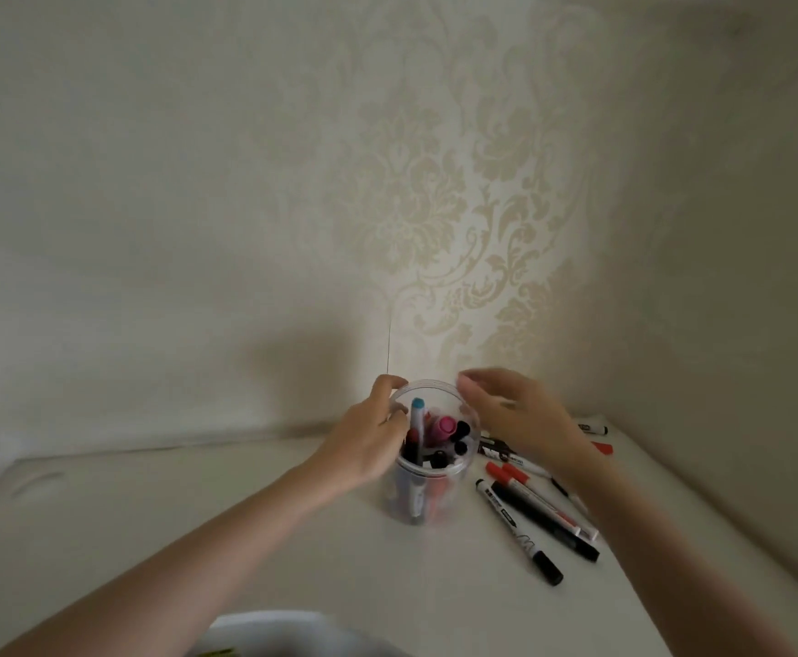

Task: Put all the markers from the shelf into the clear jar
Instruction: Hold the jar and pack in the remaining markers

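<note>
A clear jar (454,476) stands upright on the white shelf (245,528). Several markers stand in it, among them one with a blue cap (418,404) and one with a pink cap (446,425). My left hand (364,443) grips the jar's left side, fingers curled around the rim. My right hand (515,414) hovers just right of the rim, fingers relaxed, holding nothing. Several loose markers (534,514) with black and red caps lie on the shelf to the right of the jar, partly under my right wrist.
A patterned wall rises directly behind the shelf and another wall closes it on the right. A marker (594,429) lies near the right back corner. A white object (274,633) shows at the bottom edge.
</note>
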Tool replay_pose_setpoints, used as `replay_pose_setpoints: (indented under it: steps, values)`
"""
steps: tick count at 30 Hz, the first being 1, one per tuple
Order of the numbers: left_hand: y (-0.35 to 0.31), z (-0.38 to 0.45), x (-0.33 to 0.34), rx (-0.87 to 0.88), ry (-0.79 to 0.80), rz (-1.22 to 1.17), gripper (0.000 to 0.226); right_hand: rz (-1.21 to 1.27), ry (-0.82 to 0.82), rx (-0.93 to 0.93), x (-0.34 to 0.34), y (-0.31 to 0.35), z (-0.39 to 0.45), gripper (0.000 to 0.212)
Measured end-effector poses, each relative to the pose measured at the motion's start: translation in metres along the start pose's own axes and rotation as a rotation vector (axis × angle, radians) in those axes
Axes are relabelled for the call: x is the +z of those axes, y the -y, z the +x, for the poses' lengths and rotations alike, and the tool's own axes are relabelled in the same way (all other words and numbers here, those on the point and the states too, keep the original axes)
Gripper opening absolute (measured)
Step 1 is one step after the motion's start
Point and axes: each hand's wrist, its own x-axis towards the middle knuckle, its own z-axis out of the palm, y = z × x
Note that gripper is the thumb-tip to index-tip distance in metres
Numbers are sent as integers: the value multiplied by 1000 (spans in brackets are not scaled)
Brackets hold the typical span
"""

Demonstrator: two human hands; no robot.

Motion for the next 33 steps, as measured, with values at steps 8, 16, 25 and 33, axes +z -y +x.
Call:
replay_pose_setpoints:
  steps: [8,16,25,33]
  values:
    - [-9,-10,2,124,-45,118,53,289,96,-70,50,-33,-33,112]
    - [-45,2,-18,678,215,643,13,171,94,-94,51,-34,-12,100]
    - [-41,14,-19,723,453,984,37,174,170,-130,46,-42,-6,104]
    - [-43,30,-22,699,406,1144,37,207,182,-101,44,-45,-2,106]
